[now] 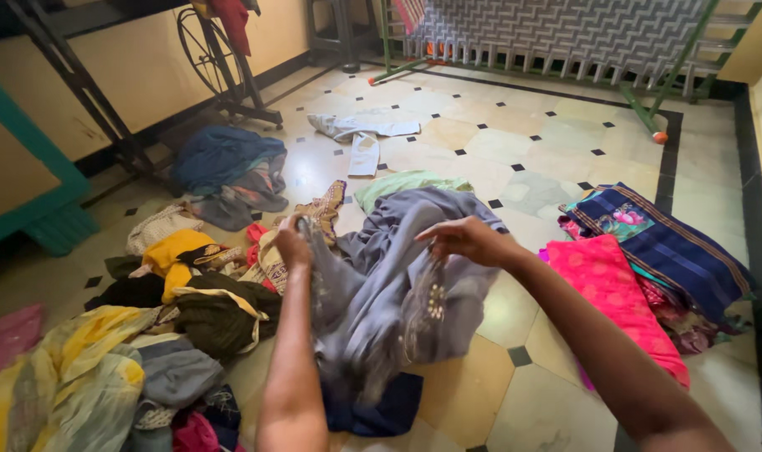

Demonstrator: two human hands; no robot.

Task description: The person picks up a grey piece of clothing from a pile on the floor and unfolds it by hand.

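Both hands up w/ fingers pinched on the grey garment [389,285], left hand [293,243] & right hand [464,238] apart to spread it hanging over the floor [498,151], unsorted clothes pile [146,335] left of them.

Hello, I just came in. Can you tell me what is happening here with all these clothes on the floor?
A person holds up a grey garment with both hands: the left hand grips one edge and the right hand pinches another. A heap of mixed clothes lies on the tiled floor to the left. To the right lie a pink cloth and a blue striped cloth, laid flat.
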